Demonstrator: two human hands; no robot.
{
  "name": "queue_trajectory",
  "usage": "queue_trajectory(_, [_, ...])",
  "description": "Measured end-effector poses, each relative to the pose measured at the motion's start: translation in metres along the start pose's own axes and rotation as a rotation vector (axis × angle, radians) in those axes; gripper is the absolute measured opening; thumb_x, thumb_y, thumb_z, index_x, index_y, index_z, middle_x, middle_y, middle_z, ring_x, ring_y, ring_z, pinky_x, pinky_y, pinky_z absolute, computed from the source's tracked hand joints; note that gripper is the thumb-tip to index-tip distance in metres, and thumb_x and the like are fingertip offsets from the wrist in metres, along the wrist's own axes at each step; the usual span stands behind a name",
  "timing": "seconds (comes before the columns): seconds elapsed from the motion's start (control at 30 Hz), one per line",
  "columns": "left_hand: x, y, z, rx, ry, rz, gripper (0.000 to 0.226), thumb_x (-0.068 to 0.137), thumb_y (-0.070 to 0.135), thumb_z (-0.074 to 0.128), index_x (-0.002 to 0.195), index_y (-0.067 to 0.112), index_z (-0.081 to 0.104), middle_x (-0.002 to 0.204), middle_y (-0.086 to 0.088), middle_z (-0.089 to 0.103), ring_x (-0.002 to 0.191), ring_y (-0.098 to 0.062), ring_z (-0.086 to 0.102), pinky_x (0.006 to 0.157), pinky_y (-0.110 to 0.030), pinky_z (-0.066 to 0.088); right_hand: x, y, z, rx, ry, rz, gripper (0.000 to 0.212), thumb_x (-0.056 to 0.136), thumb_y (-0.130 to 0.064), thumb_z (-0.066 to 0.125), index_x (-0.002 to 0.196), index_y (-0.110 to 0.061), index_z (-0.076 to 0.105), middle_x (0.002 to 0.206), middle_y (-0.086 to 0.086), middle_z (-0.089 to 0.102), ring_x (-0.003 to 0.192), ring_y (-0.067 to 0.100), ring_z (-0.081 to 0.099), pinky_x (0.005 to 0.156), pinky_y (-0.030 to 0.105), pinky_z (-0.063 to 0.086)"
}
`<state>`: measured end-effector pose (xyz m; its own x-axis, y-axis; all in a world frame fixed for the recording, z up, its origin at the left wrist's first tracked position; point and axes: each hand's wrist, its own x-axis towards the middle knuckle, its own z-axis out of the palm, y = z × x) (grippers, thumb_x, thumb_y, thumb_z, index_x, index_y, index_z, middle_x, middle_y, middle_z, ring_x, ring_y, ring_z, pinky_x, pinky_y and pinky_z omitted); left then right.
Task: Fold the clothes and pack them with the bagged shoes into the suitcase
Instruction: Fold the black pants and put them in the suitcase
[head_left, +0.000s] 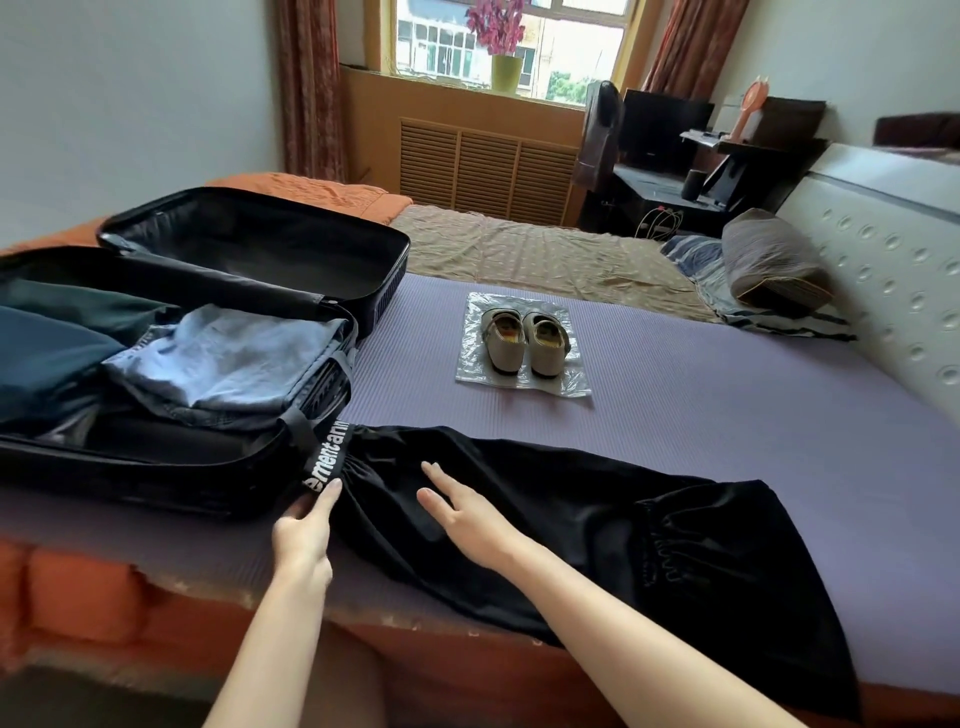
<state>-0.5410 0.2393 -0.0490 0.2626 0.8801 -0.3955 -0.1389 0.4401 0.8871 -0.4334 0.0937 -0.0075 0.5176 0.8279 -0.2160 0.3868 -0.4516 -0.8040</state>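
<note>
Black trousers (597, 525) lie stretched across the purple mat near the bed's front edge, their lettered waistband by the suitcase. My left hand (304, 525) touches the waistband end with its fingertips. My right hand (467, 514) lies flat and open on the black fabric just to the right. An open black suitcase (156, 467) sits at the left with folded light-blue jeans (228, 358) and dark folded clothes (47, 358) inside. A pair of beige shoes (524, 343) stands on a clear plastic bag (561, 387) in the middle of the mat.
The purple mat (727, 395) covers the near bed. A padded headboard (893, 270) and a pillow (774, 260) are at the right. A desk with a monitor (665, 130) and a window stand at the back. The suitcase lid (260, 244) lies open behind.
</note>
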Motion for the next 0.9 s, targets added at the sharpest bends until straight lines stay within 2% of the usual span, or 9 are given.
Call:
queue_trajectory(0.13, [-0.025,0.003,0.016,0.054,-0.189,0.108,0.019,0.079,0.005,0.072,0.091,0.011,0.059,0.098,-0.01,0.063,0.089,-0.016,0.058,0.078,-0.021,0.046,0.005,-0.012,-0.009,0.149,0.113,-0.008,0.048,0.1,-0.039,0.041,0.143,-0.018,0.041,0.146,-0.004,0.044,0.136,0.012,0.038,0.112,0.025,0.028])
queue_trajectory(0.2, [-0.043,0.0,0.025,0.15,-0.307,0.2,0.019,0.077,0.005,0.074,0.086,0.011,0.058,0.09,-0.006,0.066,0.081,-0.011,0.06,0.071,-0.017,0.047,0.007,-0.019,-0.018,0.253,0.195,0.036,0.042,0.1,-0.038,0.042,0.132,-0.014,0.053,0.126,-0.002,0.058,0.118,0.016,0.055,0.092,0.023,0.046])
queue_trajectory(0.27, [-0.06,-0.003,0.032,0.267,-0.395,0.282,0.02,0.074,0.007,0.077,0.085,0.012,0.062,0.087,-0.003,0.07,0.082,-0.011,0.064,0.073,-0.02,0.048,0.008,-0.024,-0.028,0.308,0.241,0.091,0.041,0.097,-0.045,0.044,0.12,-0.015,0.061,0.107,-0.002,0.063,0.096,0.015,0.061,0.068,0.02,0.047])
queue_trajectory(0.43, [-0.093,-0.018,0.048,0.48,-0.533,0.427,0.022,0.072,0.01,0.079,0.076,0.02,0.061,0.086,0.011,0.072,0.086,0.0,0.065,0.078,-0.024,0.049,0.006,-0.016,-0.06,0.114,0.32,0.144,0.061,0.073,-0.068,0.064,0.103,-0.014,0.066,0.097,0.002,0.071,0.091,0.017,0.066,0.089,0.043,0.052])
queue_trajectory(0.53, [-0.113,-0.025,0.059,0.61,-0.561,0.526,0.022,0.072,0.022,0.08,0.078,0.028,0.06,0.086,0.02,0.069,0.085,0.007,0.062,0.076,-0.021,0.049,-0.005,-0.009,-0.077,-0.034,0.332,0.175,0.075,0.063,-0.066,0.074,0.112,-0.013,0.059,0.104,0.002,0.069,0.098,0.017,0.065,0.09,0.041,0.051])
queue_trajectory(0.63, [-0.13,-0.03,0.071,0.655,-0.553,0.606,0.021,0.073,0.028,0.079,0.086,0.029,0.063,0.09,0.023,0.068,0.088,0.009,0.061,0.08,-0.018,0.049,-0.02,-0.001,-0.09,-0.209,0.336,0.18,0.086,0.056,-0.075,0.07,0.119,-0.021,0.052,0.109,-0.006,0.065,0.101,0.014,0.061,0.084,0.034,0.05])
queue_trajectory(0.7, [-0.141,-0.036,0.079,0.676,-0.568,0.642,0.023,0.072,0.029,0.079,0.087,0.031,0.063,0.094,0.023,0.068,0.092,0.007,0.061,0.083,-0.02,0.049,-0.026,0.009,-0.099,-0.241,0.366,0.186,0.068,0.065,-0.065,0.072,0.114,-0.021,0.053,0.103,-0.005,0.066,0.096,0.015,0.062,0.078,0.033,0.049])
queue_trajectory(0.8, [-0.155,-0.046,0.089,0.736,-0.679,0.69,0.039,0.069,0.025,0.081,0.103,0.036,0.065,0.124,0.02,0.058,0.117,0.005,0.052,0.098,-0.012,0.039,-0.029,0.031,-0.119,-0.147,0.464,0.21,0.027,0.087,-0.036,0.064,0.1,-0.013,0.061,0.098,0.003,0.068,0.095,0.022,0.064,0.085,0.041,0.05])
queue_trajectory(0.9, [-0.157,-0.049,0.094,0.944,-0.653,0.896,0.062,0.069,0.034,0.08,0.127,0.033,0.056,0.142,0.013,0.044,0.131,-0.003,0.04,0.109,-0.017,0.027,-0.036,0.052,-0.14,-0.039,0.504,0.294,0.025,0.093,-0.026,0.057,0.105,-0.004,0.059,0.104,0.008,0.065,0.103,0.026,0.061,0.087,0.039,0.048])
